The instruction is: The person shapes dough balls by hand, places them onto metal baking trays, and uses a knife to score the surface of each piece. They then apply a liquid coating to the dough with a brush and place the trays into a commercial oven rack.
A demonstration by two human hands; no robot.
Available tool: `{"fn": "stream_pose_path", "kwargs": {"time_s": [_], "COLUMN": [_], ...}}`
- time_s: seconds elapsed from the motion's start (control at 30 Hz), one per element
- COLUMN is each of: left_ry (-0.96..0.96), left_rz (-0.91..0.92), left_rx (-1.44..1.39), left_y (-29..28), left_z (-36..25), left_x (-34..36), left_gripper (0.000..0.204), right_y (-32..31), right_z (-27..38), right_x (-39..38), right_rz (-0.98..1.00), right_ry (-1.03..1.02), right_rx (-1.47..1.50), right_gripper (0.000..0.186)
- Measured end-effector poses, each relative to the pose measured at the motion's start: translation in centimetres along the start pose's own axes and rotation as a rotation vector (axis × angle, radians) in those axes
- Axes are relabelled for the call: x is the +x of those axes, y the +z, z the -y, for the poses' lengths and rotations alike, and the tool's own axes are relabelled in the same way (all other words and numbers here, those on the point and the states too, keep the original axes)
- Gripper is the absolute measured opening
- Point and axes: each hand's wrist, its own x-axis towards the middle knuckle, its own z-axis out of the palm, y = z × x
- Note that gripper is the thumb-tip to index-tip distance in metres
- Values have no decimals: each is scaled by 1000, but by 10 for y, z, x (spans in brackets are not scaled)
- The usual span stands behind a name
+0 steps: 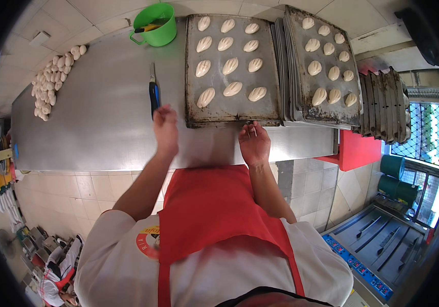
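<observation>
So the right hand [254, 140] is palm-up with its fingers bent, right at the near edge of a beat-up baking tray [238, 115]. Can't tell whether it's actually gripping that edge or just resting against it. The left hand [165, 125] is kinda blurry, fingers loosely curled, by the handle end of a knife [154, 97]. Honestly can't tell if it's got hold of the handle or is only next to it. The knife lies on the steel table [112, 102], left of the tray, blade pointing away from the person, handle black and blue.

On that tray there's a dozen pale dough pieces [230, 65], four rows of three, with slashes cut in their tops. Just right of it is a stack of trays [291, 92], and the top one has another dozen on it. Past the knife, near the far edge, sits a green cup [160, 35] with something yellow and black sticking up inside. Way over at the far left is a heap of small dough lumps [50, 84].
</observation>
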Motion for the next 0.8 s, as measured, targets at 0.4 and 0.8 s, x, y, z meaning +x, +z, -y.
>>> {"fn": "stream_pose_path", "kwargs": {"time_s": [0.4,0.8], "left_ry": [-106,-449], "left_rz": [251,540], "left_rx": [889,127], "left_y": [47,123], "left_z": [-25,-84], "left_x": [85,156], "left_gripper": [36,64], "right_y": [-17,2], "right_z": [-8,-2], "right_x": [11,15], "right_rz": [55,106], "right_ry": [7,-49], "right_rx": [83,27], "right_gripper": [9,15]}}
